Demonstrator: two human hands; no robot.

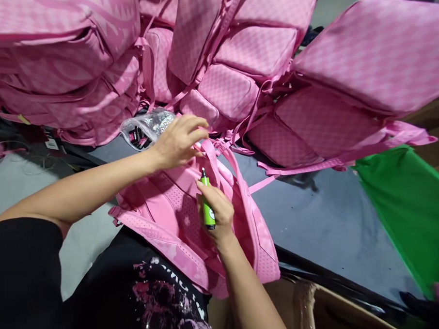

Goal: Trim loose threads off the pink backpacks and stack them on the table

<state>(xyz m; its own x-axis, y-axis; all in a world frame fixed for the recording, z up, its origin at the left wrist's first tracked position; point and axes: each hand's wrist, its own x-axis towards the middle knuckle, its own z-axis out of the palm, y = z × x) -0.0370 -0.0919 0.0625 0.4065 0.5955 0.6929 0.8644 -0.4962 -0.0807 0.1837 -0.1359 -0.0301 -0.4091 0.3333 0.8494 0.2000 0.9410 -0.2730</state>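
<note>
A pink backpack (174, 199) lies in front of my body with its padded, perforated back panel and shoulder straps facing up. My right hand (219, 210) is wrapped round a lime-green marker-like tube (207, 203) with black ends, a pale narrow tip and a round white label. The tip points up, away from me, beside the backpack's top straps. My left hand (182, 141) is over the backpack's top edge, near its loop. Its fingers are bent and apart; whether the lower ones touch the strap I cannot tell.
Behind the backpack lies a clear plastic bag (158, 123) with small dark and pink pieces. Several pink checkered backpacks (253, 49) stand along the far side; more are stacked at left (64, 60). Green fabric (403, 206) hangs over the grey table (311, 226) at right. A cardboard box (330, 300) stands below.
</note>
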